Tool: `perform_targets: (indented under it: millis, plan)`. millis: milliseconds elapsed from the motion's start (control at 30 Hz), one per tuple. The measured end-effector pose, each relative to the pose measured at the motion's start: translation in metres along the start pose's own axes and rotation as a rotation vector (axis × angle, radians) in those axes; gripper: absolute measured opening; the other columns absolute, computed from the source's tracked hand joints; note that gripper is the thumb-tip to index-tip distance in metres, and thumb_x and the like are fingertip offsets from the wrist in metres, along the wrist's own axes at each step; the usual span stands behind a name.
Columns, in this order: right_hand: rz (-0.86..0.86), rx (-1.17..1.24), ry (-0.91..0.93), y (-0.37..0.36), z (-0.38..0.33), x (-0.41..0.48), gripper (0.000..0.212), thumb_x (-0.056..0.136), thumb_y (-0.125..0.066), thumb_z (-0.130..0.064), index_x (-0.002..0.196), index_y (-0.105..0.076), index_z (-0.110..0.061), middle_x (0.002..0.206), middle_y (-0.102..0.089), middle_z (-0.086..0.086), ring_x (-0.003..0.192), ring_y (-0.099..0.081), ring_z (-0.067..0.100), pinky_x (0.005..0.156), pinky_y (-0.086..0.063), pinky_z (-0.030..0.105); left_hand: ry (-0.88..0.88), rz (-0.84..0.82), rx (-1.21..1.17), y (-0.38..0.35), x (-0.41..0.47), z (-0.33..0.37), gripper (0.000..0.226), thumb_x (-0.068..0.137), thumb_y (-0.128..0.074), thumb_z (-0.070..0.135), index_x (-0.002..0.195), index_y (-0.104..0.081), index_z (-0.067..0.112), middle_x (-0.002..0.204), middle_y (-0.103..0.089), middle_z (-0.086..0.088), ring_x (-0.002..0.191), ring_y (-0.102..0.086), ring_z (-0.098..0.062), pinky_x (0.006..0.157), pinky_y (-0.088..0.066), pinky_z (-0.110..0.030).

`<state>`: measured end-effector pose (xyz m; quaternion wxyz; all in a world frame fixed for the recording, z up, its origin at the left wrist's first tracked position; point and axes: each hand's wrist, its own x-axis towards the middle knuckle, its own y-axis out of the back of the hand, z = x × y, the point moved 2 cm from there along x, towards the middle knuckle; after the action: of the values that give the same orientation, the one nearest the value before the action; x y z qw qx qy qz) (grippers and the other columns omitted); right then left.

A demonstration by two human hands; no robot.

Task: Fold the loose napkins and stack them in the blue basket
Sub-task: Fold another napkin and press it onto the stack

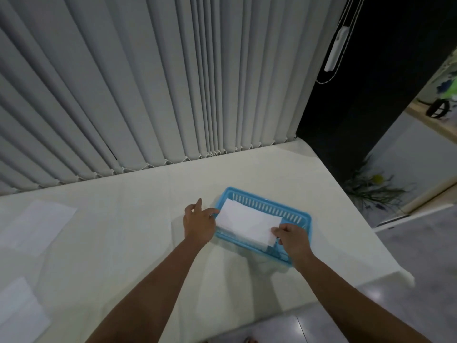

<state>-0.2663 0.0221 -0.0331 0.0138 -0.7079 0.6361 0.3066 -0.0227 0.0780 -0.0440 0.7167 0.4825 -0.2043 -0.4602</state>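
Head view: a folded napkin (247, 222) is being lowered into the blue basket (300, 214) near the table's (138, 219) right edge, pinched by the left hand (199, 222) and right hand (293, 237). Being thin, soft and floppy, it is probably best held at both ends.

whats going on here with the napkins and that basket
A person is setting a folded white napkin into the blue basket on the table. The left hand holds its left end and the right hand pinches its right corner. Two more napkins lie flat at the table's left side, one farther back and one near the edge, still waiting.
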Motion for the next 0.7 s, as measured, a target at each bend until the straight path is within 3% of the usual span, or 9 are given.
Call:
perform_targets:
  millis: [133,367,533,700]
  plan:
    - [-0.001,-0.013,0.0,-0.002,-0.001,0.004,0.028,0.081,-0.07,-0.014,0.057,-0.054,-0.013,0.06,-0.055,0.008,0.054,-0.051,0.018,0.06,-0.038,0.029,0.053,-0.066,-0.015,0.004,0.001,-0.01,0.042,0.095,-0.037,0.015,0.118,-0.064,0.038,0.157,-0.023,-0.001,0.138,-0.023,-0.023,0.114,-0.024,-0.032]
    - [-0.018,0.05,-0.04,-0.014,0.0,0.004,0.022,0.082,-0.071,-0.017,0.065,-0.06,-0.009,0.066,-0.057,0.008,0.057,-0.05,0.019,0.06,-0.039,0.031,0.033,-0.135,0.001,0.004,0.004,-0.013,0.048,0.094,-0.033,0.014,0.126,-0.058,0.039,0.159,-0.017,0.002,0.142,-0.014,-0.021,0.117,-0.011,-0.036]
    - [0.008,0.099,-0.089,-0.015,0.005,0.005,0.025,0.084,-0.069,-0.016,0.088,-0.066,0.009,0.073,-0.059,0.011,0.059,-0.048,0.019,0.055,-0.037,0.029,0.018,-0.178,0.05,0.002,0.002,-0.011,0.048,0.096,-0.03,0.015,0.122,-0.059,0.043,0.16,-0.012,-0.003,0.143,-0.011,-0.023,0.118,-0.01,-0.038]
    - [0.023,0.091,-0.099,-0.017,0.006,0.007,0.026,0.083,-0.07,-0.017,0.086,-0.066,0.008,0.072,-0.059,0.012,0.058,-0.049,0.02,0.059,-0.039,0.029,0.005,-0.188,0.046,0.005,-0.001,-0.009,0.048,0.096,-0.03,0.013,0.123,-0.059,0.041,0.16,-0.011,-0.003,0.144,-0.01,-0.024,0.118,-0.009,-0.038]
